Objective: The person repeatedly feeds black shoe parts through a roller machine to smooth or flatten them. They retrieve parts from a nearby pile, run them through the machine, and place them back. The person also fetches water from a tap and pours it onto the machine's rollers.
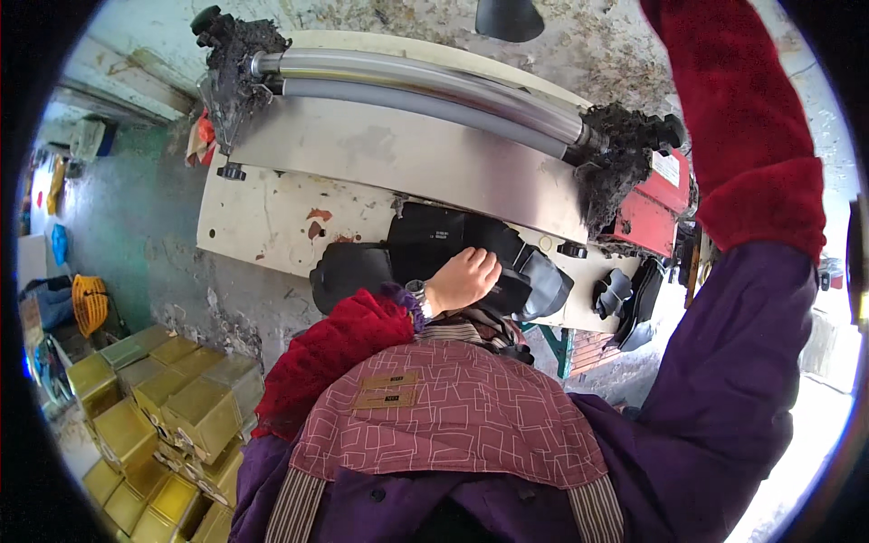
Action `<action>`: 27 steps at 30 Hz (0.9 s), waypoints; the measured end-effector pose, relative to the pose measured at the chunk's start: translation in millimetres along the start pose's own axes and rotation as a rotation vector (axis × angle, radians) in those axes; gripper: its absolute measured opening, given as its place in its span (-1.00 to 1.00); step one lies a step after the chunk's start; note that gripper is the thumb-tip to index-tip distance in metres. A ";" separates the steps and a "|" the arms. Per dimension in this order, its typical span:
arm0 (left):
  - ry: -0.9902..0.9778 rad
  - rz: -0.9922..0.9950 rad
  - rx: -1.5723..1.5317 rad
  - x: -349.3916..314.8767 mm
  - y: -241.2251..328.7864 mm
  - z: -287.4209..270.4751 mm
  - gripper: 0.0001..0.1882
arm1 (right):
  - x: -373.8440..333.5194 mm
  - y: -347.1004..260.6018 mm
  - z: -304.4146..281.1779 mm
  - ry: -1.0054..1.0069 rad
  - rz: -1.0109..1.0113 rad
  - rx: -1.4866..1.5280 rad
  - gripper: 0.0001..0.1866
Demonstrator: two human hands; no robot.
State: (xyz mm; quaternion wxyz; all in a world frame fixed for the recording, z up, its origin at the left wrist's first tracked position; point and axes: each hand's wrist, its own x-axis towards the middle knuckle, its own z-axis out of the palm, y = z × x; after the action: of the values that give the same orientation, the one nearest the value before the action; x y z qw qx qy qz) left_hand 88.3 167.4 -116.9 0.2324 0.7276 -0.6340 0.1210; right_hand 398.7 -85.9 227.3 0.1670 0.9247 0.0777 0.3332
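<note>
A: Where are the black pieces (425, 233)?
B: In the middle of the frame, overlapping in a loose pile along the near edge of the pale table (258, 217). Some lie flat, and the ones toward the right look bent.

A: And the left hand (463, 279)?
B: On top of that pile, back upward, fingers bent over it. I can't tell whether it grips a piece or only rests there. A watch (415, 289) sits at its wrist, next to a red sleeve (330, 339).

A: The right hand?
B: Out of view, so I can't tell its state. The right arm (756, 136) reaches up the right side and leaves by the top edge.

A: What stands beyond the pile?
B: A machine (362, 149) across the upper middle, with a steel roller (407, 76) above a grey roller (407, 103) and dark grime caking both ends. A red box (652, 204) adjoins its right end.

A: Anything else?
B: Smaller dark pieces (614, 291) right of centre, yellowish cans (197, 412) stacked at lower left, an orange basket (90, 303) at far left, and a patterned apron (480, 412) at bottom centre.
</note>
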 end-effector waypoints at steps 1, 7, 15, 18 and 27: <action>0.064 0.001 -0.107 2.6 -0.4 -10.3 -0.83 | -15.1 -7.2 20.9 0.001 -0.231 -0.221 -0.72; 0.466 -0.593 -0.436 -1.6 -1.2 -115.1 -0.82 | -124.3 -118.6 101.0 -0.670 -0.393 0.381 -0.64; 0.384 -1.026 -0.268 48.5 -92.4 -127.4 -0.63 | -124.3 -166.7 95.5 -1.098 -0.201 0.568 -0.61; 0.418 -0.855 -0.065 59.1 -108.8 -116.1 -0.57 | -128.4 -164.6 121.7 -1.139 -0.155 0.496 -0.45; -0.122 -0.212 -0.252 8.7 1.3 -65.8 -0.66 | -90.7 -83.3 99.5 -0.595 -0.237 0.528 -0.44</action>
State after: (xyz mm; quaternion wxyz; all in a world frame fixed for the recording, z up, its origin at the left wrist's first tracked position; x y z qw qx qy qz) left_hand 96.3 192.1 -55.9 0.2943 0.7614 -0.5769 -0.0290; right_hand 390.5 -56.9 71.8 -0.0237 0.9764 0.2146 -0.0013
